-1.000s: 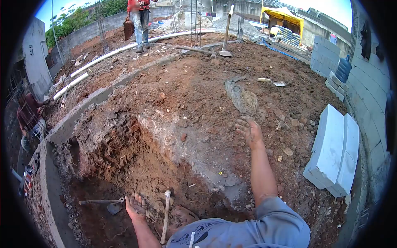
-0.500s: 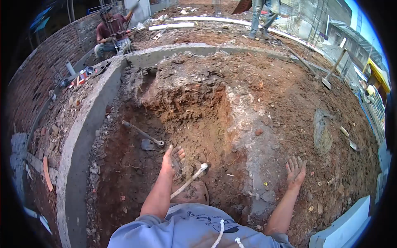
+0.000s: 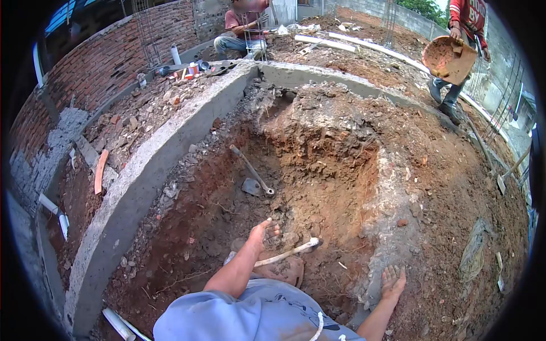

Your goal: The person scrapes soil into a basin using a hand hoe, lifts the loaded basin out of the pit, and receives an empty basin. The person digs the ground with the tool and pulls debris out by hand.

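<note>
My left hand (image 3: pixel 266 233) is held over the dug pit (image 3: pixel 330 193), fingers apart and holding nothing. Just below it lies a tool with a pale handle (image 3: pixel 284 253) and a dark end. A dull reddish basin (image 3: pixel 293 271) shows beneath that handle, partly hidden by my shirt. Farther into the pit, a short-handled hoe (image 3: pixel 253 186) lies on the soil. My right hand (image 3: pixel 392 282), palm up with fingers stretched, is at the pit's right edge; whether it touches the ground I cannot tell.
A concrete beam (image 3: pixel 165 150) borders the pit on the left and far side. One person (image 3: pixel 244 28) crouches behind it by upright rebar. At far right another person (image 3: pixel 469 23) carries a soil-stained tub (image 3: pixel 449 59). A crumpled plastic bag (image 3: pixel 475 250) lies on the right bank.
My view has turned, so the scene sits farther right. Both hands remain open, the right one nearer the pit edge. The person at the back right has come farther into view with the tub.
</note>
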`<state>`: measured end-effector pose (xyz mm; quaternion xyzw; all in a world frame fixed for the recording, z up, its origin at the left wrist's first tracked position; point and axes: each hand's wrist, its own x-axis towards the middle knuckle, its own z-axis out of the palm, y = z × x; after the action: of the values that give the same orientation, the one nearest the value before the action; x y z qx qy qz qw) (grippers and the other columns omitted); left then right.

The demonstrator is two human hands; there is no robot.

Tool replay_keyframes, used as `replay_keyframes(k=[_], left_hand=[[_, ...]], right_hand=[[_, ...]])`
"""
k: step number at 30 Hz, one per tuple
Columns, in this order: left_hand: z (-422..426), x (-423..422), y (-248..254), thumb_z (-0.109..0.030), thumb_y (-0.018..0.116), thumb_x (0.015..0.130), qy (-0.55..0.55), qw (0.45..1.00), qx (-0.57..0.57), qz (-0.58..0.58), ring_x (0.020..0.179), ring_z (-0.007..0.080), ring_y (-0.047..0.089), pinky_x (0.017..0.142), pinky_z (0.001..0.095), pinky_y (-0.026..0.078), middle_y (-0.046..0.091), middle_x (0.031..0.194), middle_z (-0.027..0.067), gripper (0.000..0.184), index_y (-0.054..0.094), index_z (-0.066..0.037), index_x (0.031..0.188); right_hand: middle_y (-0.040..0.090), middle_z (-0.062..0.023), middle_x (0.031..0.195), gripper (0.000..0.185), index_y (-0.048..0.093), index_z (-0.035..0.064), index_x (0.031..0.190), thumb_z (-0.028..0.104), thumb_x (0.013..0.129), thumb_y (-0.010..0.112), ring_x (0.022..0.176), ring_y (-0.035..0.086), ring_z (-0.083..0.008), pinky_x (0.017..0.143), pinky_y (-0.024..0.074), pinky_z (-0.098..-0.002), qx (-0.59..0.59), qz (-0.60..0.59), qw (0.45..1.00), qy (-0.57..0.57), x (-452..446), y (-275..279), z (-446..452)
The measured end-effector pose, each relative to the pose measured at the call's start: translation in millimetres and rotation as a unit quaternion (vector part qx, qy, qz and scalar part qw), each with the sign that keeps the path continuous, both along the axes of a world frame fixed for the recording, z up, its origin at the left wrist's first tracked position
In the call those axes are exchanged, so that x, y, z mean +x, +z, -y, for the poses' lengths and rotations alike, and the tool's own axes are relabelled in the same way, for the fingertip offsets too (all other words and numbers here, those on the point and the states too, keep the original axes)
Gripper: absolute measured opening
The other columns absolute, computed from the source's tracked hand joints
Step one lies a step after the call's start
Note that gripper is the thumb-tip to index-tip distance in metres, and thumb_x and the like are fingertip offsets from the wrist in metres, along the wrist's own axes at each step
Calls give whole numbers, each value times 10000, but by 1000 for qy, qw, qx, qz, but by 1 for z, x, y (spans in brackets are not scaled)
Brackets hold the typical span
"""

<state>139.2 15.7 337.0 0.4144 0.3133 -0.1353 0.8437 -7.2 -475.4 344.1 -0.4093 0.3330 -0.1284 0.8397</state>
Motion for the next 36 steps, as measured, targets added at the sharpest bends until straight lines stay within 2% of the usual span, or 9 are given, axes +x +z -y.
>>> replay_keyframes(k=[9, 19, 25, 27, 28, 29, 30, 32, 36], left_hand=[[18, -10, 23, -233, 570, 903, -57, 990, 132, -4, 731, 219, 655, 747, 338, 520, 675, 900, 128, 290, 587, 1, 1073], [21, -7, 30, -226, 555, 911, -96, 987, 124, -27, 761, 213, 653, 708, 335, 527, 669, 916, 132, 287, 581, 7, 1077], [21, -8, 35, -242, 547, 905, -122, 974, 188, 26, 772, 220, 649, 714, 351, 513, 673, 892, 130, 291, 605, 9, 1039], [24, -12, 45, -237, 550, 874, -95, 969, 227, 8, 742, 202, 636, 721, 332, 499, 678, 874, 114, 274, 628, -4, 995], [18, -10, 26, -239, 555, 870, -93, 984, 148, 25, 719, 196, 627, 713, 327, 493, 671, 843, 101, 255, 634, -14, 961], [22, -18, 46, -241, 561, 864, -89, 982, 162, 23, 695, 192, 617, 703, 327, 495, 660, 824, 88, 248, 628, -24, 961], [-5, -4, -11, -242, 560, 865, -139, 984, 105, 47, 681, 186, 612, 677, 335, 501, 652, 825, 78, 246, 622, -35, 982], [7, -17, 18, -306, 578, 877, -121, 981, 154, 4, 690, 181, 619, 639, 330, 494, 658, 850, 66, 286, 617, -54, 1006], [-4, -14, -4, -355, 573, 890, -155, 968, 196, -27, 738, 165, 620, 667, 314, 490, 667, 874, 32, 296, 624, -92, 1016]], right_hand=[[356, -194, 1419, 785, 305, -14, 1390, 546, 874, 495, 1267, 399, -335, 977, 367, -393, -2, -14, 1000, 13, 6, 1, -8], [371, -192, 1395, 774, 291, 27, 1404, 550, 871, 496, 1223, 429, -329, 989, 365, -402, 5, 2, 1000, -27, -10, 1, -5], [383, -195, 1380, 775, 275, 4, 1402, 534, 881, 494, 1225, 428, -320, 976, 389, -398, 3, -10, 999, -40, -4, 5, -10], [425, -202, 1328, 710, 327, -4, 1360, 496, 889, 505, 1181, 469, -322, 951, 418, -400, 2, 2, 999, -42, -6, 16, -19], [478, -202, 1274, 620, 388, 3, 1298, 455, 891, 511, 1127, 513, -333, 908, 450, -405, 16, 12, 998, -51, -6, 14, -17], [522, -198, 1217, 556, 422, 17, 1255, 421, 888, 526, 1075, 547, -341, 865, 474, -409, 21, 13, 998, -60, -7, 20, -20], [541, -195, 1189, 535, 438, 26, 1238, 410, 880, 544, 1062, 556, -339, 855, 480, -415, 25, 5, 998, -66, -5, 23, -21], [595, -186, 1101, 513, 449, 20, 1222, 388, 881, 559, 983, 601, -321, 813, 498, -412, 33, 9, 997, -74, -7, 20, -18], [605, -199, 1075, 501, 452, -7, 1221, 365, 899, 553, 913, 624, -320, 761, 516, -408, 28, 10, 994, -106, -13, 25, -22]])
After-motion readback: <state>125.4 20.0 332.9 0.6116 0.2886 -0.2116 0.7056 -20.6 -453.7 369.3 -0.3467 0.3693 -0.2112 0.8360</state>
